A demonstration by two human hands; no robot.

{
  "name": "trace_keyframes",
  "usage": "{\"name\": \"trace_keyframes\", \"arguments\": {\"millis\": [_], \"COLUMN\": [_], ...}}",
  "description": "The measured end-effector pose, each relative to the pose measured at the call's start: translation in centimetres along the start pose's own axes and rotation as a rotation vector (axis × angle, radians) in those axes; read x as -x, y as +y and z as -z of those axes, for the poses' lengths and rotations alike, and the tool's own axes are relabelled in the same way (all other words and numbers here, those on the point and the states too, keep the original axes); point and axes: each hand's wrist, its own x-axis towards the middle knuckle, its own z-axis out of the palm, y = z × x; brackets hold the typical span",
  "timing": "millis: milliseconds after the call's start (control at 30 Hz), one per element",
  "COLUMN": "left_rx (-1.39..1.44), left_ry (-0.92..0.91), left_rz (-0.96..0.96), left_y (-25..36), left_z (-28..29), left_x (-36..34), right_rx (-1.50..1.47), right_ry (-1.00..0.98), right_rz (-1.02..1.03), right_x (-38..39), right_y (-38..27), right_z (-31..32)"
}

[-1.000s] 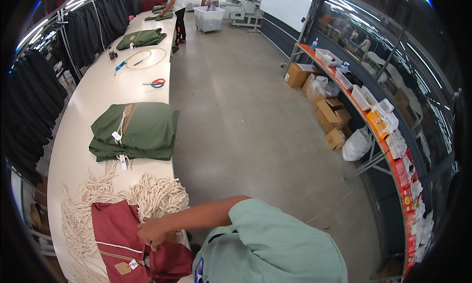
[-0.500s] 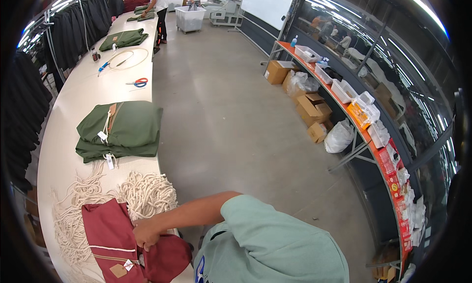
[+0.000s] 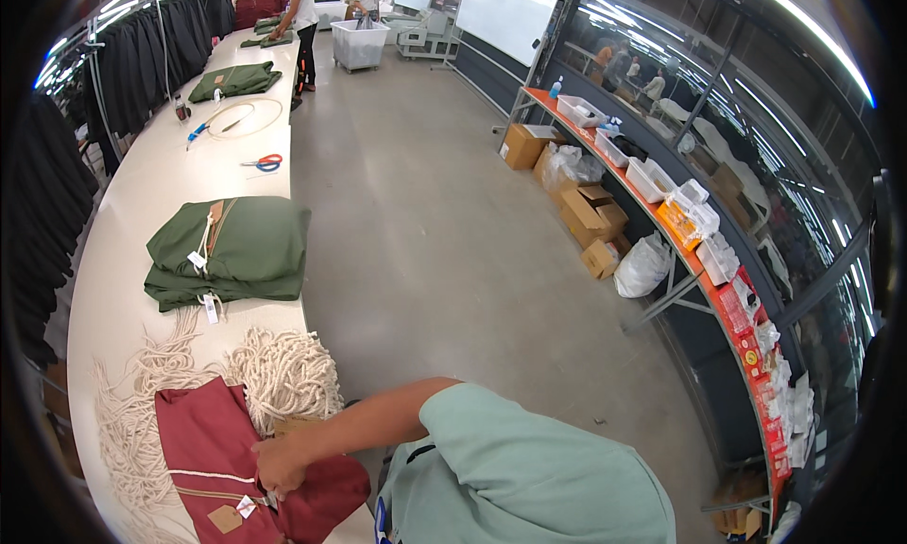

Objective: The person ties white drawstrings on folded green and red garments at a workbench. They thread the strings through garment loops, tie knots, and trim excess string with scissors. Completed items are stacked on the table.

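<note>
A dark red cloth item (image 3: pixel 203 426) lies on the near end of the long table. It has a zipper, a white cord stripe, a tan square patch (image 3: pixel 225 518) and a small white tag (image 3: pixel 247 506); I cannot tell whether it is a bag or a garment. My right hand (image 3: pixel 281 464) reaches in from the right, its fingers closed on the red cloth near the zipper's end. A tan piece (image 3: pixel 295 424) shows just behind that hand. Cream cords (image 3: pixel 283 374) lie in a thick bundle beyond it and spread loosely leftward. My left hand is outside the picture.
Folded green cloth items (image 3: pixel 227 251) with tags are stacked farther along the table (image 3: pixel 142 204). Beyond lie red-and-blue scissors (image 3: pixel 265 162) and a coiled cord (image 3: pixel 250 114). Dark garments hang on the left. An orange bench (image 3: pixel 642 190) with bins runs along the right. Another person (image 3: pixel 302 15) stands far off.
My right hand has dipped slightly, still at the same spot on the red cloth. A tan piece has come into sight behind it. The view has shifted slightly.
</note>
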Motion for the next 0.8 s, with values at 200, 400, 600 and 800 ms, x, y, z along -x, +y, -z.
{"name": "trace_keyframes", "arguments": {"millis": [200, 400, 600, 800], "left_rx": [0.418, 0.155, 0.264, 0.367], "left_ry": [-0.119, -0.182, -0.194, -0.316], "left_rz": [0.093, 0.041, 0.063, 0.378], "left_y": [6.5, 6.8, 1.8, 2.2], "left_z": [1.4, 1.8, 1.4, 1.9], "left_x": [-2.5, -3.7, -1.8, -2.5], "right_rx": [-0.036, -0.169, -0.153, -0.387], "right_ry": [0.115, 0.413, 0.46, 0.498], "right_rz": [0.073, 0.084, 0.108, 0.176], "right_x": [-1.3, -1.5, -2.2, -3.0], "right_y": [-3.2, -3.1, -3.1, -5.3], "right_z": [-1.1, -1.6, -1.0, -2.1]}}
